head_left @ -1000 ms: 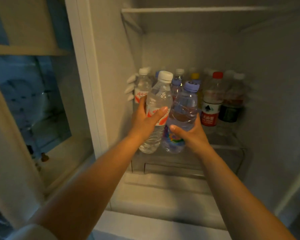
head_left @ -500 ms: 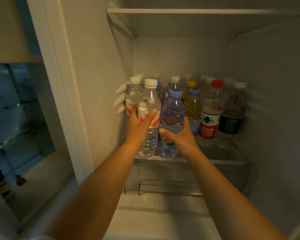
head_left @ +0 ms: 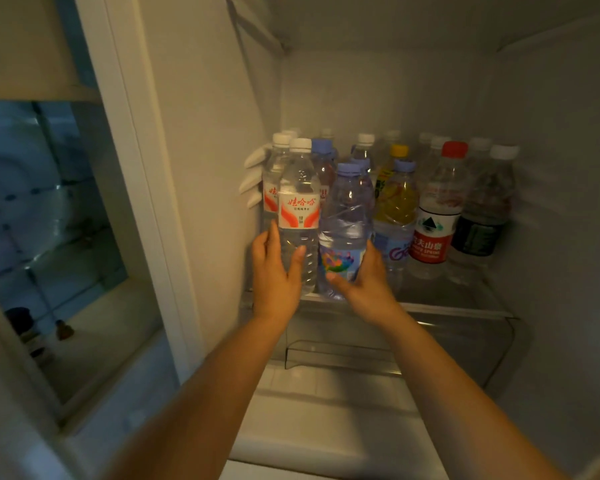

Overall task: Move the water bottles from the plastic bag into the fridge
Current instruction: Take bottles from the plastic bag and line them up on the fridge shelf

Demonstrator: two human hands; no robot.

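We've got both arms reaching into the fridge (head_left: 201,109), hands at the front edge of the glass shelf (head_left: 458,308). Our left hand (head_left: 274,271) wraps the lower body of the white-cap bottle (head_left: 299,206), thumb across its front — upright, base on the shelf's front-left corner. Our right hand (head_left: 368,278) grips the purple-cap bottle (head_left: 347,216) low down, just right of the white-cap one, touching it. Behind & to the right on the shelf: more bottles, incl. a red-cap bottle (head_left: 437,209) and a yellow-cap bottle (head_left: 395,195).

One head-worn view looks forward and slightly down, close into the fridge (head_left: 551,202).
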